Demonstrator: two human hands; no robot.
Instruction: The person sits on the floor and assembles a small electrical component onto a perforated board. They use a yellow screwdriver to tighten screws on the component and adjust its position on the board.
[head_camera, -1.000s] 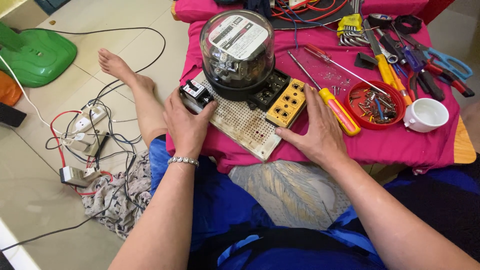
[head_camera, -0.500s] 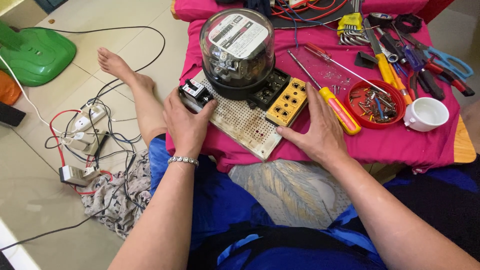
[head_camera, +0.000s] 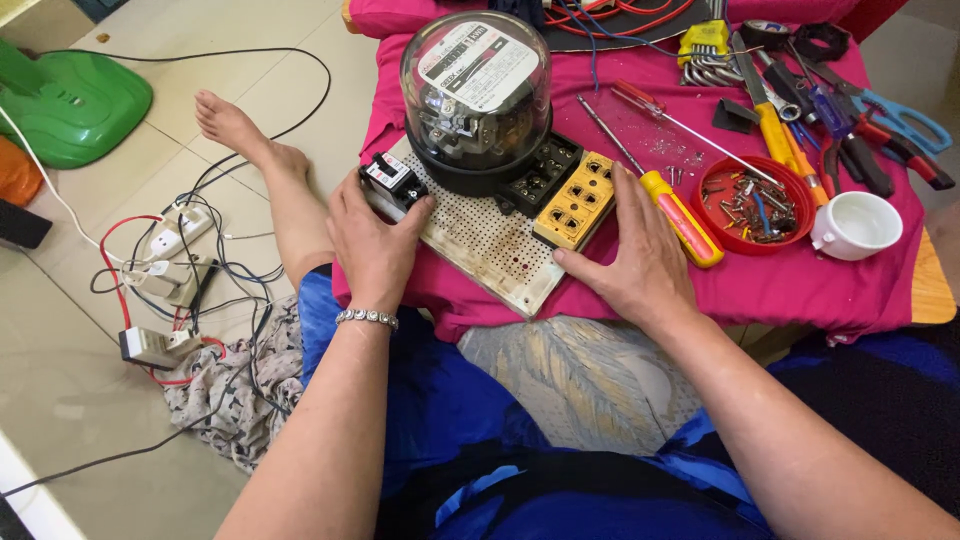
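A perforated white board (head_camera: 480, 245) lies on a pink cloth (head_camera: 780, 285) in front of me. On it stand an electric meter under a clear dome (head_camera: 476, 95), a black terminal block (head_camera: 540, 175), a yellow socket block (head_camera: 577, 198) and a small black breaker (head_camera: 393, 182). My left hand (head_camera: 372, 243) grips the board's left corner, thumb against the breaker. My right hand (head_camera: 632, 255) lies flat on the board's right corner, fingers touching the yellow socket block and a yellow-handled screwdriver (head_camera: 680, 213).
A red bowl of screws (head_camera: 750, 203), a white cup (head_camera: 858, 225), pliers, blue scissors (head_camera: 895, 110) and more screwdrivers lie at the right. On the floor at left are tangled cables with sockets (head_camera: 165, 270), a green object (head_camera: 70, 105) and my bare foot (head_camera: 235, 130).
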